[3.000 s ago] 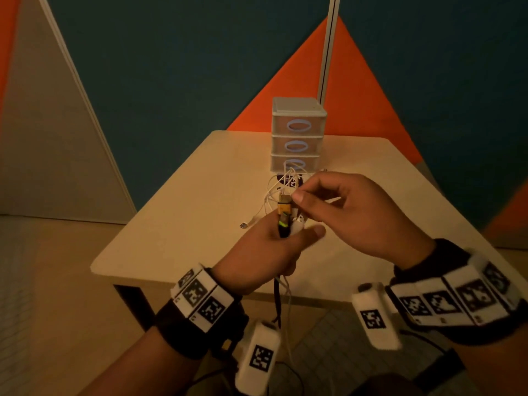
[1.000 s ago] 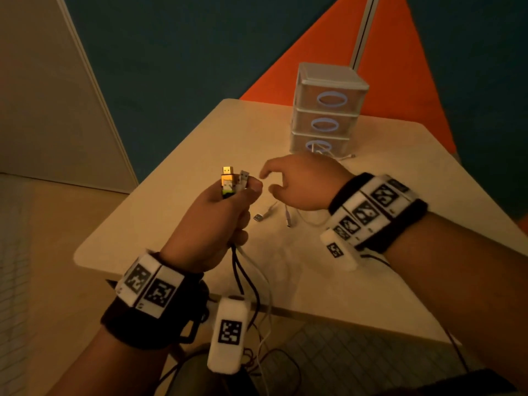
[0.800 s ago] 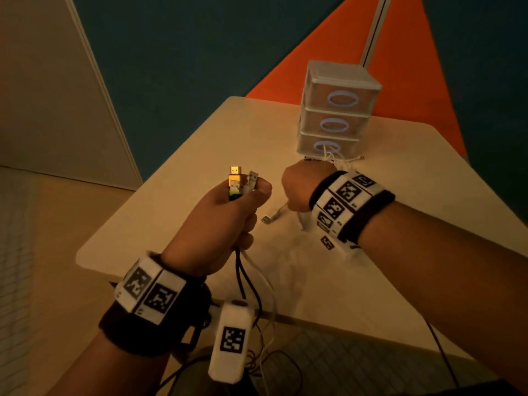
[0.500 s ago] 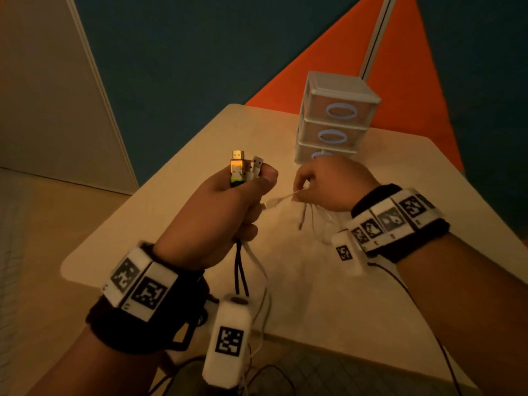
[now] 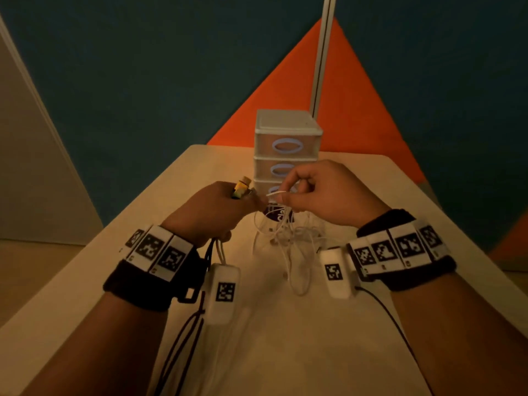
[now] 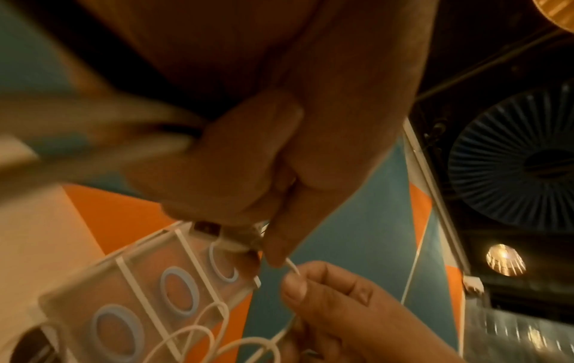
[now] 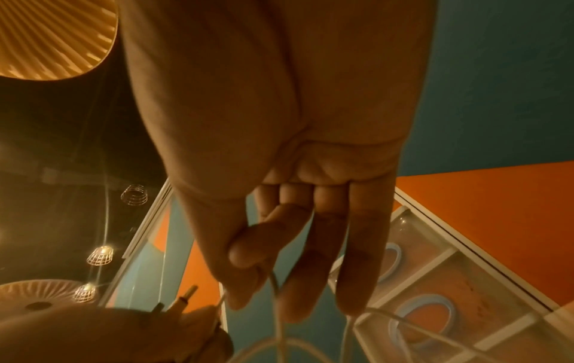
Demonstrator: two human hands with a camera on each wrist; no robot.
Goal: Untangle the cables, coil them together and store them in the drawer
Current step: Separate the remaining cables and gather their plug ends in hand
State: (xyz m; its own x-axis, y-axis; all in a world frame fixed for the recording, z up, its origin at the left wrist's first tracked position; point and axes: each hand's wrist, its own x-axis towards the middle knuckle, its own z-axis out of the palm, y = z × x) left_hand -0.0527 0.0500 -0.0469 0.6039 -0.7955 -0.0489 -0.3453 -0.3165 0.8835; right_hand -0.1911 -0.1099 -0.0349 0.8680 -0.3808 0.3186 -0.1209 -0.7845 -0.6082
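Two hands are raised side by side over a pale table, working on a bundle of cables. The left hand is clenched around several cable ends, whose plugs, one yellow and green, stick up and away from the person out of the top of the fist. The dark cables and a white one hang straight down from the bottom of this fist, past the wrist and over the near edge of the table. The right hand pinches a thin white cable between thumb and forefinger, its other fingers loosely curled; the cable's short free end points left, toward the left hand's thumb, almost touching it. Below the right hand, the white cable loops hang down in a loose tangle and trail onto the table toward the person. Behind the hands, near the far edge of the table, stands a small translucent drawer unit with three closed drawers, each with an oval handle. The wall behind is dark teal with an orange triangle, and a pale vertical strip runs up it. The lighting is dim and warm.
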